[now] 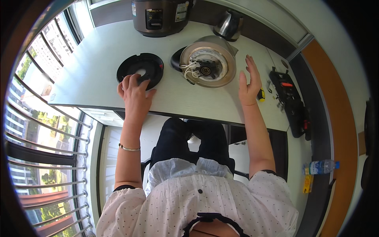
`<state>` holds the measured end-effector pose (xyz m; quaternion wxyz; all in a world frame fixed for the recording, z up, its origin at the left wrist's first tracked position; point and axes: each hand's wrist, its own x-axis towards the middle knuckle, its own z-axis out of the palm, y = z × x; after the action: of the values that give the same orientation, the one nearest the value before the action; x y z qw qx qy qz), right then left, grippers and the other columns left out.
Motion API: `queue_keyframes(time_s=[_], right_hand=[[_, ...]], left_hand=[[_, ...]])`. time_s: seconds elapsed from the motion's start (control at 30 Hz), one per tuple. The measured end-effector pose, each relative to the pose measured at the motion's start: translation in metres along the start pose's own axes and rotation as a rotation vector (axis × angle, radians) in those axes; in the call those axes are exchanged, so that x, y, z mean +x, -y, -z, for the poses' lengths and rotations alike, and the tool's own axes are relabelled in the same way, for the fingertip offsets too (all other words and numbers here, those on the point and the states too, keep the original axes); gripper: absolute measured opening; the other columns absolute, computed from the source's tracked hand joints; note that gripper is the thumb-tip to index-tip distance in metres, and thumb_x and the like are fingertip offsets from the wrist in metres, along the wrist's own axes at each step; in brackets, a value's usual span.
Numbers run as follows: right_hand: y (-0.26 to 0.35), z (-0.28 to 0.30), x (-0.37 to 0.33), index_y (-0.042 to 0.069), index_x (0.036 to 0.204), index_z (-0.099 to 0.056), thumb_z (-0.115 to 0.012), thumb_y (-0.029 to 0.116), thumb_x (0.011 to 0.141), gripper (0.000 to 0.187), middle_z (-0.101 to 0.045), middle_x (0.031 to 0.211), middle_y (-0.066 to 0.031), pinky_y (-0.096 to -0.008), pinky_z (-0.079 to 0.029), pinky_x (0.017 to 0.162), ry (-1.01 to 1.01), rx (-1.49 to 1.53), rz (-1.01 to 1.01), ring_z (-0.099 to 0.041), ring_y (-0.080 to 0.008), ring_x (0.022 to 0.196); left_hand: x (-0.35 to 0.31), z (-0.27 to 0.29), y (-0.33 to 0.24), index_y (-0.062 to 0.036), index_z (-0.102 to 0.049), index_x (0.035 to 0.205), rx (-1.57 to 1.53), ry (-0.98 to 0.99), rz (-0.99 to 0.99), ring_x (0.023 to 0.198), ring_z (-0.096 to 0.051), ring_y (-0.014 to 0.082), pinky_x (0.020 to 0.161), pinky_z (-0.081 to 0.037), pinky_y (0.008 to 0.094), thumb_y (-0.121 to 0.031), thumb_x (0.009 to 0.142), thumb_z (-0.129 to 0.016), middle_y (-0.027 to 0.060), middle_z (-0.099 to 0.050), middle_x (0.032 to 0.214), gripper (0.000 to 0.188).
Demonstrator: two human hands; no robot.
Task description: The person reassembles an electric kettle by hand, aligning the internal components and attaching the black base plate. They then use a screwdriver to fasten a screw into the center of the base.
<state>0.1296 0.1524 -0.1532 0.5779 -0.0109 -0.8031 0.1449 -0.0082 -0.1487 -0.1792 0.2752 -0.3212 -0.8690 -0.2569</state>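
Observation:
A black round plastic kettle base cover (pixel 154 67) lies on the white table, left of the middle. My left hand (pixel 135 91) is at its near edge, fingers bent over the rim and thumb beside it. To the right, an electric kettle (pixel 189 49) lies with its bottom facing me. Its underside is uncovered, showing white wires (pixel 191 72) and a black round connector (pixel 205 71). Beside the kettle's right side is my right hand (pixel 250 83), open and holding nothing, fingers up and thumb apart. A yellow-and-black screwdriver (pixel 261 95) lies partly hidden behind that hand's wrist.
At the back stands a dark rice cooker (pixel 166 23), with a shiny metal kettle (pixel 229 25) to its right. An unfolded black tool case (pixel 290 94) with small parts lies on the right. A water bottle (pixel 320 167) is farther right. Window bars (pixel 47 138) line the left.

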Motion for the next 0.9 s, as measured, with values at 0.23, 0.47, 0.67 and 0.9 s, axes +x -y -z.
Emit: queue_keyframes(time_s=[0.23, 0.47, 0.67, 0.9], right_hand=[[0.002, 0.0, 0.001, -0.002, 0.113, -0.059, -0.058, 0.016, 0.085, 0.034, -0.059, 0.121, -0.0178, -0.037, -0.044, 0.096, -0.002, -0.013, -0.002, -0.054, -0.0336, 0.116], [0.001, -0.001, 0.001, -0.002, 0.112, -0.059, -0.057, 0.012, 0.085, 0.03, -0.06, 0.119, -0.0175, -0.037, -0.043, 0.097, -0.006, -0.037, -0.001, -0.055, -0.0331, 0.115], [0.004, 0.003, 0.001, -0.003, 0.113, -0.058, -0.056, 0.009, 0.085, 0.031, -0.058, 0.121, -0.0181, -0.0372, -0.046, 0.094, -0.019, 0.008, -0.029, -0.053, -0.0335, 0.117], [0.036, 0.015, 0.0, -0.005, 0.12, -0.054, -0.055, 0.006, 0.084, 0.037, -0.054, 0.127, -0.0196, -0.0362, -0.047, 0.09, -0.062, 0.151, -0.064, -0.05, -0.0314, 0.121]], left_hand=[[0.0, -0.003, 0.014, -0.0052, -0.068, 0.085, -0.103, -0.1, -0.004, 0.108, -0.05, 0.0246, 0.099, -0.026, 0.0417, -0.009, 0.065, -0.073, 0.0045, -0.061, 0.101, 0.021], [-0.002, 0.022, 0.021, 0.0002, -0.065, 0.085, -0.501, -0.304, 0.149, 0.093, -0.058, 0.0251, 0.09, -0.038, 0.036, -0.004, 0.072, -0.07, 0.0079, -0.066, 0.097, 0.014], [-0.013, 0.057, 0.008, 0.0053, -0.063, 0.094, -1.04, -0.42, 0.354, 0.092, -0.06, 0.0165, 0.08, -0.047, 0.0263, 0.001, 0.079, -0.068, 0.013, -0.065, 0.105, 0.016], [-0.026, 0.08, 0.003, 0.0049, -0.064, 0.095, -1.652, -0.264, 0.276, 0.099, -0.06, 0.0263, 0.089, -0.045, 0.0337, 0.003, 0.073, -0.07, 0.0239, -0.062, 0.108, 0.023]])
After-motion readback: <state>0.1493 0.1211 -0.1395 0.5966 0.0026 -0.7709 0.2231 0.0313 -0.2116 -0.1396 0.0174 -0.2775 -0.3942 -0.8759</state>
